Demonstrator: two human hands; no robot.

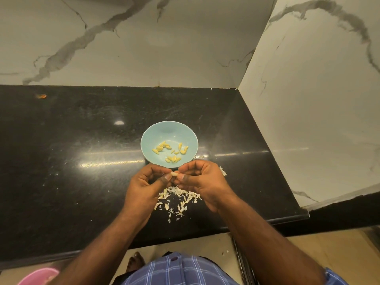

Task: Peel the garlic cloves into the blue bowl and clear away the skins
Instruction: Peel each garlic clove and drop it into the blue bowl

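Spanning the frame, black bench (61, 161) meets marble walls at back and right. Blue bowl (153, 134) sits mid-bench, toward the right edge, with peeled cloves (171, 151) scattered in its bottom. Left hand (147, 185) and right hand (202, 181) meet just over the bowl's near rim, both pinching one clove (174, 173) between thumb and curled fingers. Skins (177, 199) piled on the bench below the hands, near the front edge. Pink tub (38, 276) on the floor, bottom-left.
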